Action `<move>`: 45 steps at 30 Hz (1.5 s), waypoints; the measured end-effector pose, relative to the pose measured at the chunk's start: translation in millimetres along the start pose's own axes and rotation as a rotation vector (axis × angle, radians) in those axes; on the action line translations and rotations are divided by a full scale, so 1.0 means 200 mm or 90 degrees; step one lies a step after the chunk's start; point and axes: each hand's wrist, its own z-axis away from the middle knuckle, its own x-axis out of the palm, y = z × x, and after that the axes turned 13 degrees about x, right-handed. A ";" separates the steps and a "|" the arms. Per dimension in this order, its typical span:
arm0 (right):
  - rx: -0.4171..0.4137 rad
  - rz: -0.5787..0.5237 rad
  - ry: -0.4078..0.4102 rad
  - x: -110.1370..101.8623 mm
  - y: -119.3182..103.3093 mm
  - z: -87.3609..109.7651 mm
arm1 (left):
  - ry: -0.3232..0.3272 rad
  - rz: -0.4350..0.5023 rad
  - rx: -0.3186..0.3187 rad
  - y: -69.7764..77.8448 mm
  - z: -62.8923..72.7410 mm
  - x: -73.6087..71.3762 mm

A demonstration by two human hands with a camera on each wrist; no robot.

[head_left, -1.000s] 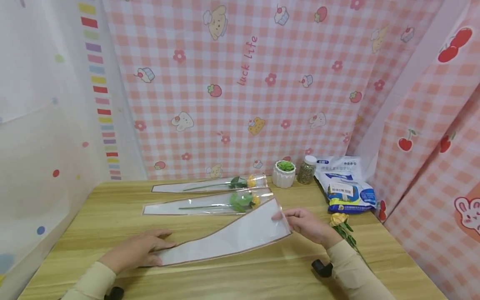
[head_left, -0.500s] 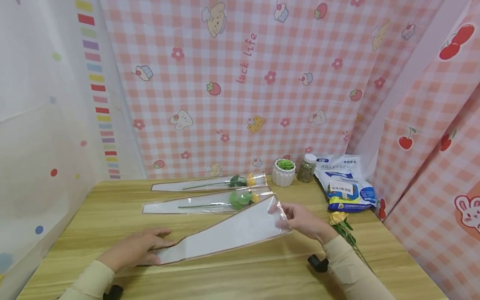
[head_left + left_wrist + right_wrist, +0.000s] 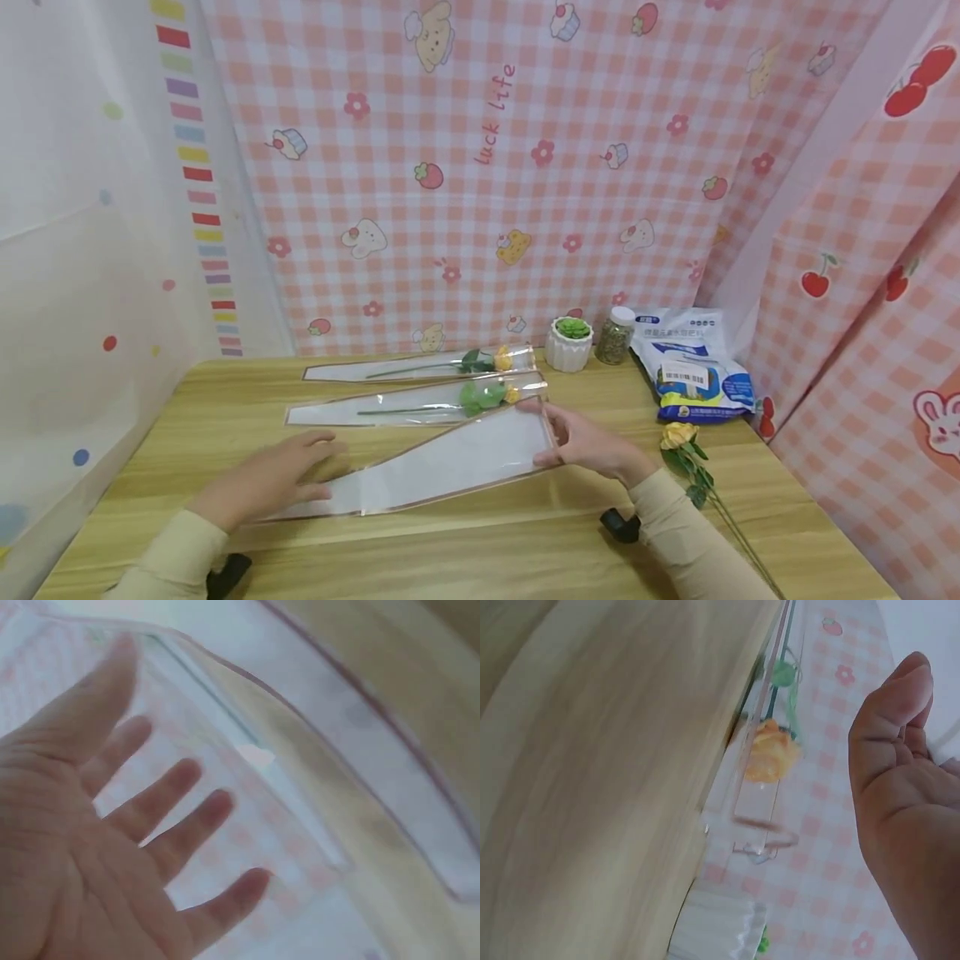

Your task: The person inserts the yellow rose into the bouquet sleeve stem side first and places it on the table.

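Note:
In the head view, a long tapered plastic flower sleeve (image 3: 450,467), white with a brown border, slants across the table. At its wide end my right hand (image 3: 588,442) grips it with fingers at the far edge and thumb at the near edge. Beside the narrow end is my left hand (image 3: 270,477), its fingers spread and holding nothing; the left wrist view shows the open palm. Behind lie two similar sleeves, a nearer sleeve (image 3: 322,416) and a farther sleeve (image 3: 333,374), each with a yellow rose inside. A loose yellow rose (image 3: 678,435) lies right of my right hand.
A white pot (image 3: 567,352) with a green succulent, a lidded jar (image 3: 616,337) and a blue-and-white bag (image 3: 690,367) stand along the back right of the wooden table (image 3: 450,550). Checked cloth (image 3: 465,208) hangs behind.
My left hand has come off the sleeve's narrow end and its fingers have spread. My right hand has shifted slightly left with the wide end, its grip now across both edges.

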 end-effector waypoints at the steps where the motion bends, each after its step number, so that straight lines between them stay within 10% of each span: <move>1: -0.005 0.004 0.002 0.01 -0.01 0.00 | 0.017 -0.008 0.014 0.03 -0.03 -0.01; 8: -0.045 0.017 0.021 0.09 -0.06 -0.05 | 0.112 -0.064 0.133 0.28 -0.35 0.01; 18: -0.063 0.031 0.002 0.19 -0.08 -0.08 | 0.089 -0.119 0.177 0.49 -0.69 0.11; 30: -0.059 -0.029 -0.013 0.21 -0.09 -0.08 | 0.030 -0.108 0.150 0.48 -0.77 0.17; 45: -0.009 -0.017 0.044 0.22 -0.06 -0.09 | 0.029 -0.141 0.171 0.37 -0.72 0.15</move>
